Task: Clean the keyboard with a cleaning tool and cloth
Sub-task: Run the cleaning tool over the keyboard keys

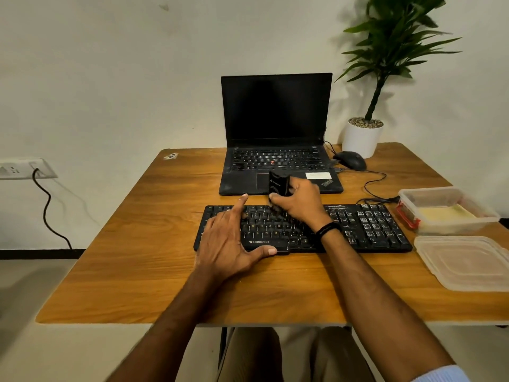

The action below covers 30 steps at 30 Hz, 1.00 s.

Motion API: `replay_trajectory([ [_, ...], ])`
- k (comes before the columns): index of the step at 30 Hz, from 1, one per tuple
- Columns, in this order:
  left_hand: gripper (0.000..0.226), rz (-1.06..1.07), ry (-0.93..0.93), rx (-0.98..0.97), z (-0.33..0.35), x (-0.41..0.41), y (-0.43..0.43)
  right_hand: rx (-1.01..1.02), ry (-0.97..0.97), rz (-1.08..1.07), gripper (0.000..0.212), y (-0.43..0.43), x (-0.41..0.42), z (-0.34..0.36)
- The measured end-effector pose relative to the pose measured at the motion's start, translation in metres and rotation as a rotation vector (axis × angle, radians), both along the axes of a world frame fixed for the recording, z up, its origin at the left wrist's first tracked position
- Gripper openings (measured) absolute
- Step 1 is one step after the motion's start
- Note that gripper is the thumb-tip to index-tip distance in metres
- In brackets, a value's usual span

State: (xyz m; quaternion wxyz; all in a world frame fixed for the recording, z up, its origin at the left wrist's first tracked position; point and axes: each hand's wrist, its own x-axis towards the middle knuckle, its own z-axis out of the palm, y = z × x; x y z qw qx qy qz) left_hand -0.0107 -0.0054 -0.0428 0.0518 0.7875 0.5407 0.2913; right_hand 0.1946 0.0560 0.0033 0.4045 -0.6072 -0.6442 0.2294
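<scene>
Keyboard (pixel 369 227), left hand (pixel 228 241) spread flat on its keys, right hand (pixel 298 201) gripping black cleaning tool (pixel 278 183)

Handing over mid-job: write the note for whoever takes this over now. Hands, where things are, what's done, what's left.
Left hand: flat on the left half of the keyboard, fingers straight, steadying it.
Right hand: grips the black cleaning tool, its lower end at the upper middle keys.
The open container right of the keyboard holds something pale yellow, possibly the cloth. Its lid lies in front of it.
Done: brushing is under way; how far, cannot tell.
Left: finish brushing, then wipe with the cloth.
</scene>
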Motion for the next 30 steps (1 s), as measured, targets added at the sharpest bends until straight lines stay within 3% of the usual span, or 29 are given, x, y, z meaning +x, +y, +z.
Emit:
replay_trajectory([
  [5, 0.126, 0.001, -0.001, -0.006, 0.0, 0.0, 0.001, -0.093, 0.044, 0.15, 0.043, -0.004, 0.001, 0.0],
  [11, 0.127, 0.009, -0.006, -0.008, 0.0, 0.001, 0.001, -0.006, -0.077, -0.102, 0.037, 0.0, 0.007, 0.006],
  [16, 0.128, 0.011, -0.006, -0.008, -0.001, -0.001, 0.001, 0.018, -0.103, 0.141, 0.033, -0.008, -0.026, 0.001],
  [21, 0.128, 0.004, -0.033, -0.006, 0.002, 0.001, -0.001, 0.044, -0.145, -0.172, 0.03, 0.001, -0.015, 0.004],
  [26, 0.128, -0.003, -0.028, -0.001, 0.002, 0.0, -0.001, -0.081, 0.055, 0.167, 0.028, -0.003, -0.022, 0.002],
  [30, 0.128, -0.007, -0.039, 0.023, 0.001, 0.001, -0.001, 0.046, -0.079, -0.044, 0.025, 0.003, -0.039, 0.004],
])
